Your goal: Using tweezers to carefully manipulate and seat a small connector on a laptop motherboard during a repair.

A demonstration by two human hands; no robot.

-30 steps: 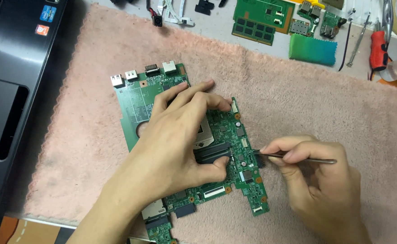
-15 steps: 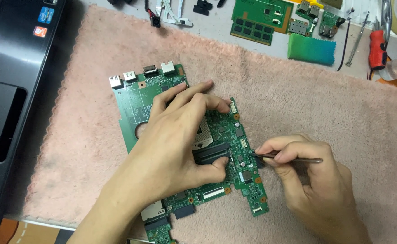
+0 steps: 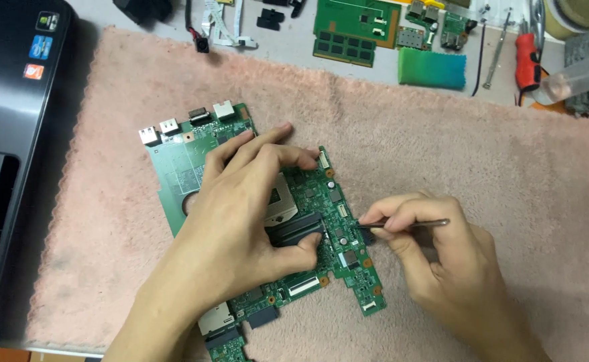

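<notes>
**Two bare hands, one flat, one pinching**

The left hand (image 3: 241, 214) comes in from the lower left, its forearm bare and angled up toward the middle. The palm faces down and the fingers are spread and lightly bent, with the index and middle fingers stretched farthest forward. The thumb is tucked low and points to the right. The right hand (image 3: 435, 261) enters from the lower right, its wrist bent inward. Its fingers curl together toward the left, and thumb and forefinger are pinched shut in a fine grip. The two hands sit close together without touching.
</notes>
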